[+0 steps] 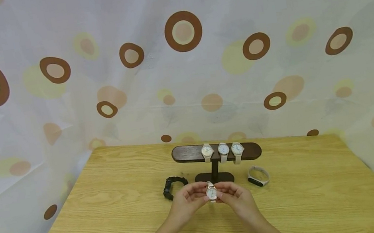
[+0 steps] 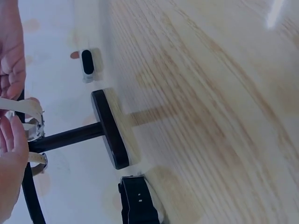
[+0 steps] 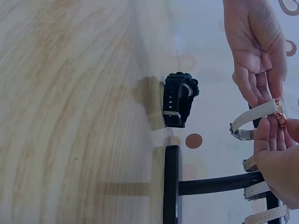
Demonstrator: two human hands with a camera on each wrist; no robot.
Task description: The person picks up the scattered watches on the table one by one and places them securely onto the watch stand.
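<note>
Before a dark brown wooden T-shaped watch stand (image 1: pixel 187 154), two bare hands are holding up a small round watch with a rose-gold case and a white strap (image 1: pixel 212 193). The left hand (image 1: pixel 184 202) is pinching one side of the case between thumb and fingers, and the right hand (image 1: pixel 237 199) is doing the same from the opposite side. With both grips closing on the edges, the dial is facing up towards the wearer of the head camera, probably so that it can be seen while the watch is being kept level. In the right wrist view the strap is curving down behind the case, its metal buckle hanging near the fingers.

Along the stand's raised bar, three pale-strapped round watches (image 1: pixel 223 149) are sitting side by side; their straps are passing over the bar, which seems to be what is keeping their dials tilted forward. Left of the stand's base, a chunky black sports watch (image 1: pixel 167 188) is resting on the light wood-grain table (image 1: pixel 78 213), its strap curving round. To the right, a white fitness band with a black oval screen (image 1: pixel 255 181) is lying on the same surface, well apart from the hands.
</note>
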